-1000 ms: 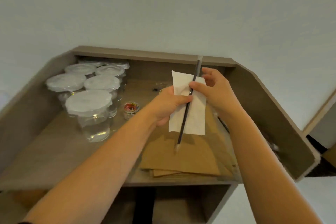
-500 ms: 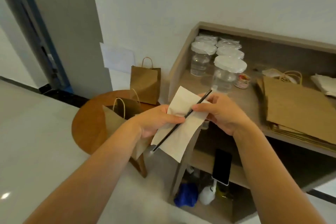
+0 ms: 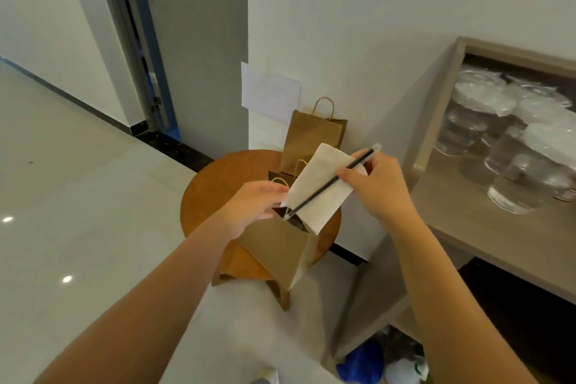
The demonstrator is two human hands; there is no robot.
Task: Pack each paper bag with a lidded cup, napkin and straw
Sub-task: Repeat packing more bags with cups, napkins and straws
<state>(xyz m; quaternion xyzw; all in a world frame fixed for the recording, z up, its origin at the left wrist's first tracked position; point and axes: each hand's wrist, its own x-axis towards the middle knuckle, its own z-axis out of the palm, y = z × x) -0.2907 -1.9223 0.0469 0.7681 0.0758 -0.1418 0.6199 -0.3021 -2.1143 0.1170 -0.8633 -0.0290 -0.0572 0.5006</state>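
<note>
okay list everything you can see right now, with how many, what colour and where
bags: three, brown paper, on the stool; the nearest is open, one stands by the wall
napkin: one, white, over the open bag's mouth
straw: one, black in a clear wrapper, lying across the napkin, lower tip at the bag's mouth
stool: one, round, reddish-brown wood, beside the shelf
cups: several, exact count unclear, clear with white lids, on the shelf at right
shelf: one, grey-beige, right side
paper: one white sheet on the wall
blue item: one, on the floor under the shelf
left hand: at the open bag's rim
right hand: holds napkin and straw
</note>
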